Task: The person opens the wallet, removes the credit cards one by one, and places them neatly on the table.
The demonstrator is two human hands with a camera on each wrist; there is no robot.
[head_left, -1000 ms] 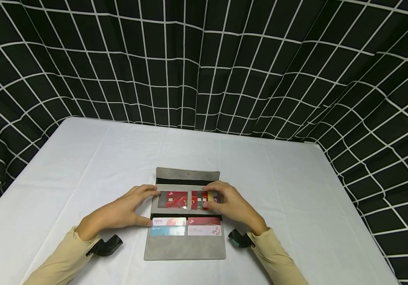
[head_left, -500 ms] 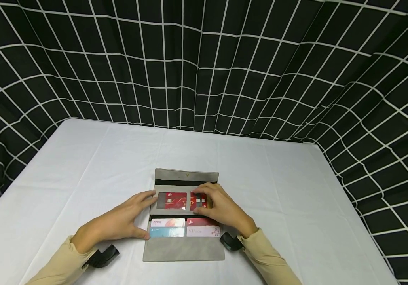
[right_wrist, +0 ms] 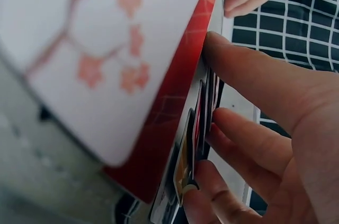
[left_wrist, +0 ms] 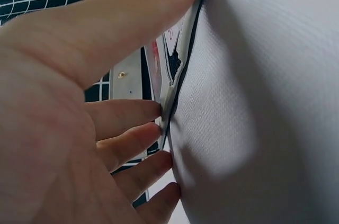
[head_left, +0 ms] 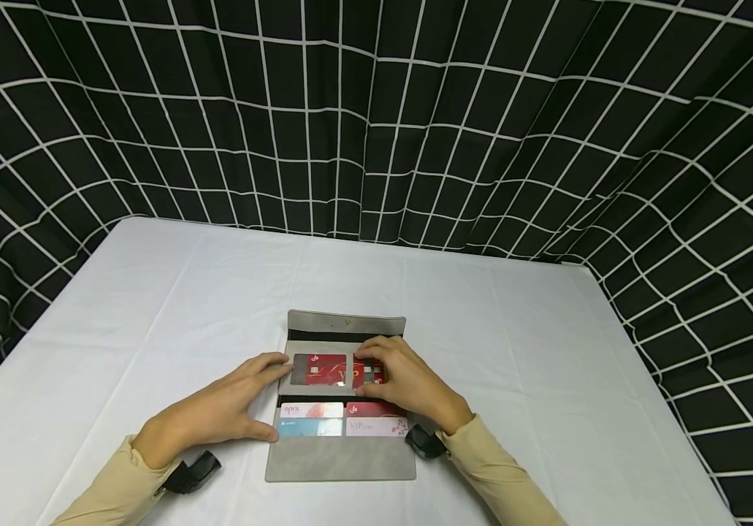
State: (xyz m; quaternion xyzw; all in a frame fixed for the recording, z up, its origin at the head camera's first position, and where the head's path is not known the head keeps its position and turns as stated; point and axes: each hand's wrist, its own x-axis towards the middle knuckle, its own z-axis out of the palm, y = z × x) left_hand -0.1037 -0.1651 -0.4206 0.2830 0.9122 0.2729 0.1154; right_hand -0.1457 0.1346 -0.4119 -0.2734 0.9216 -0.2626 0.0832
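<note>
An open grey wallet [head_left: 339, 460] lies flat on the white-covered table. Its middle panel has a window with a red VIP card [head_left: 325, 370]; beside it, several cards [head_left: 368, 374] stick out at the right. My right hand [head_left: 409, 380] holds these cards between thumb and fingers; its palm hides part of them. In the right wrist view their stacked edges [right_wrist: 185, 160] show by the fingertips. My left hand [head_left: 215, 409] touches the wallet's left edge, fingers spread, thumb lower down near the blue card [head_left: 310, 427].
Pink and white cards, among them a VIP card [head_left: 376, 427], sit in the lower pockets. The top flap with a small snap [head_left: 348, 321] lies unfolded toward the back. A black cloth with white grid lines [head_left: 376, 109] hangs behind the table [head_left: 514, 351].
My right hand has moved left along the middle panel, and the protruding cards have shifted left with it. My left thumb has slid slightly down the wallet's edge.
</note>
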